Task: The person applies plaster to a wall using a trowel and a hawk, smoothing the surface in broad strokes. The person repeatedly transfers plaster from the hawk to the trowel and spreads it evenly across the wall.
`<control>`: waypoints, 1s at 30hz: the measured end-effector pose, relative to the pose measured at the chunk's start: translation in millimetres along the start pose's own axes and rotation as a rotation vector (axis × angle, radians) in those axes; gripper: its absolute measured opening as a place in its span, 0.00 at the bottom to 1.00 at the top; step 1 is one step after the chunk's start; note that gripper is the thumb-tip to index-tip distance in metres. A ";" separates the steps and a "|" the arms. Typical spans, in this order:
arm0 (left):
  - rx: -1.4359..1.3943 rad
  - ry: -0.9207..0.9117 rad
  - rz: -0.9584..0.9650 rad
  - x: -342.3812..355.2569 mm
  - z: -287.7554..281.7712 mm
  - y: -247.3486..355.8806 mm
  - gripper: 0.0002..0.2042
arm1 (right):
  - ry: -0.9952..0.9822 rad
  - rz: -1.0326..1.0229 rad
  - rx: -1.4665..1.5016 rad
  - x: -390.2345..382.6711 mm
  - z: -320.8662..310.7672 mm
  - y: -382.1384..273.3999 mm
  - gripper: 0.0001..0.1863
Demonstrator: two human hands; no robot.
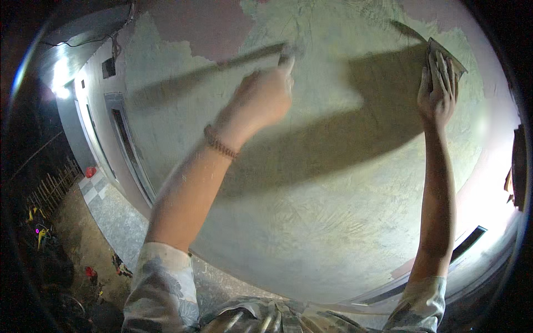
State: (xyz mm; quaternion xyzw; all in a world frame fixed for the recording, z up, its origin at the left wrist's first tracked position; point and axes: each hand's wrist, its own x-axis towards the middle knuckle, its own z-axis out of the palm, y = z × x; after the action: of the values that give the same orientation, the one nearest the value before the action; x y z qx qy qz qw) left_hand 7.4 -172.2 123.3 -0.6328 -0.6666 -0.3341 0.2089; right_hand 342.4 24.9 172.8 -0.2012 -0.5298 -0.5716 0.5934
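Observation:
My left hand (pixel 265 97), with a beaded bracelet on the wrist, is raised at upper centre, closed on a small, blurred scraper (pixel 287 55) at the wall (pixel 300 233). The wall has uneven pale greenish skim coat with mauve patches along the top. My right hand (pixel 437 91) is high on the right, fingers laid along a flat, thin plate (pixel 452 64) that it grips close to the wall. Both arms cast long shadows across the coat.
A bright lamp (pixel 61 72), a doorway (pixel 122 139) and windows line the left. Below are a tiled walkway (pixel 111 211), a red object (pixel 90 171), bare ground and a stick fence (pixel 50 191). Another window (pixel 469 244) shows at lower right.

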 end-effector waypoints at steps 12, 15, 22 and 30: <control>-0.038 0.072 0.028 2.2 12.1 -13.4 0.22 | -0.016 0.013 -0.029 -6.8 0.1 8.0 0.20; -0.011 0.134 0.080 9.0 3.0 -3.1 0.23 | -0.013 0.009 -0.032 -6.8 0.4 10.0 0.20; -0.040 0.399 0.265 55.4 18.3 -54.5 0.23 | -0.012 0.015 0.012 -14.3 8.9 15.5 0.23; -0.007 0.423 0.152 13.2 11.4 -55.8 0.26 | 0.006 -0.006 0.037 -21.1 11.2 20.2 0.28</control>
State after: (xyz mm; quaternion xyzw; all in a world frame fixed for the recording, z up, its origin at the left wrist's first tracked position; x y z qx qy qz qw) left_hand -47.2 -153.5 114.6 -0.5977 -0.5572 -0.4449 0.3665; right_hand 360.4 49.6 166.1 -0.1869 -0.5391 -0.5640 0.5968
